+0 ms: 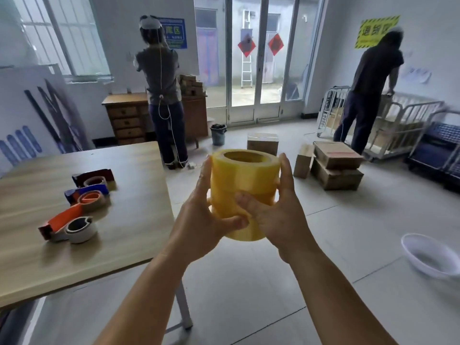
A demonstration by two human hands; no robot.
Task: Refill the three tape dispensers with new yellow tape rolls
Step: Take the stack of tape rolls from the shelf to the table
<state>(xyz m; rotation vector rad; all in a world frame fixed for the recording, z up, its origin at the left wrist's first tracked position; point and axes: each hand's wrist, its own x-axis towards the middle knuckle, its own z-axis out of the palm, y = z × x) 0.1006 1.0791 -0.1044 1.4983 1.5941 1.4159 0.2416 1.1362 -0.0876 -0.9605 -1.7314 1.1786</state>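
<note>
I hold a stack of yellow tape rolls (245, 180) upright in the air, to the right of the table, above the floor. My left hand (202, 217) grips its left side with the thumb across the front. My right hand (276, 212) grips the right side, thumb pressed on the lower rolls. Three tape dispensers lie in a row on the wooden table (74, 245): a dark red one (95, 177) farthest, a blue one (88, 195) in the middle, an orange one (68, 226) nearest. Each carries a nearly spent roll core.
Cardboard boxes (336, 168) are piled on the floor ahead at the right. A white basin (430, 255) lies on the floor at the right. Two people stand at the back, one by a wooden drawer cabinet (127, 118), one by a metal cart (398, 128). A bucket (218, 134) stands near the glass door.
</note>
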